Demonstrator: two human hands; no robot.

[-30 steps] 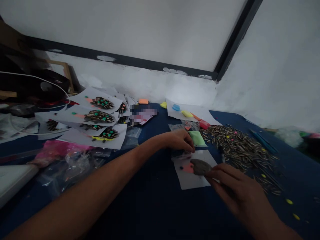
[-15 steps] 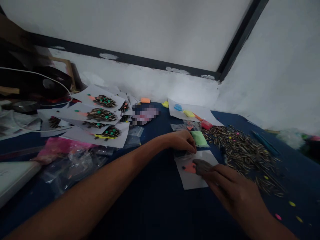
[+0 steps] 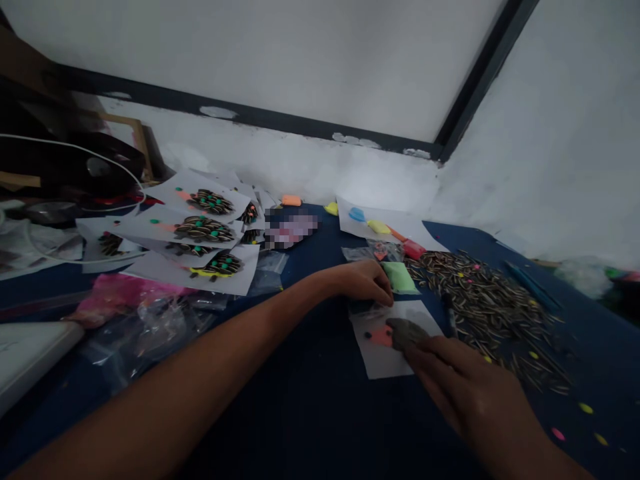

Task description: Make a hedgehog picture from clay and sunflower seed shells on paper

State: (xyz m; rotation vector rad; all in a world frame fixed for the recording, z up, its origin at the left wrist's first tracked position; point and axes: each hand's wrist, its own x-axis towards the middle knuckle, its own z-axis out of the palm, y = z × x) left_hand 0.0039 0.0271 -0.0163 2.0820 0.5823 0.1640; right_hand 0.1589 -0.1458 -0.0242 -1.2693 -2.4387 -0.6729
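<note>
A small sheet of white paper [image 3: 375,363] lies on the blue table, bearing a hedgehog-like animal with a pink snout [image 3: 383,335], black nose and eye, and a grey clay body [image 3: 406,331]. The fingers of my right hand [image 3: 463,380] are pressed together on the body's lower right edge and hide part of it. My left hand [image 3: 367,281] is curled closed at the sheet's upper edge, over a clear plastic bag [image 3: 361,309]; what its fingertips hold, if anything, is hidden. Beside it rests a packet of light green clay [image 3: 400,278].
Striped sunflower seeds [image 3: 495,303] are heaped at the right, with yellow and pink bits among them. Finished seed-backed animals on paper [image 3: 200,230] are stacked at the left above plastic bags [image 3: 155,327]. Behind stand colored clay pieces on a white sheet [image 3: 345,220].
My right hand has shifted slightly down and right along the grey body, uncovering more of it. The left hand stays in place.
</note>
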